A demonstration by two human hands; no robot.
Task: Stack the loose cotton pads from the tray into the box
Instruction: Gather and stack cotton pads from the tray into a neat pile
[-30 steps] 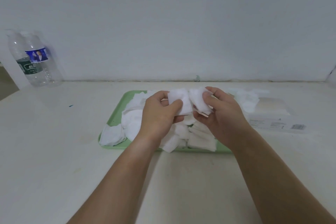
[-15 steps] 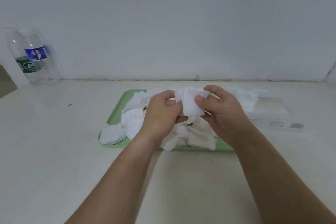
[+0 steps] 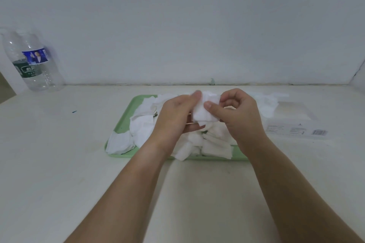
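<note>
Just one cam here: a wide-angle on the person's head, tilted forward and down. It sits close over the flat pale-green plastic tray (image 3: pixel 124 127), facing the plain white wall (image 3: pixel 177 25) behind the off-white tabletop (image 3: pixel 59 163).

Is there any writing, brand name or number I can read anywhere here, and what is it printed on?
Nothing is clear enough to quote.
Green label on a plastic bottle: pale characters, too blurred to read.
Blue label on the second bottle: a printed picture, any text too small.
Box side: fine print and a barcode, too small to read.
</note>
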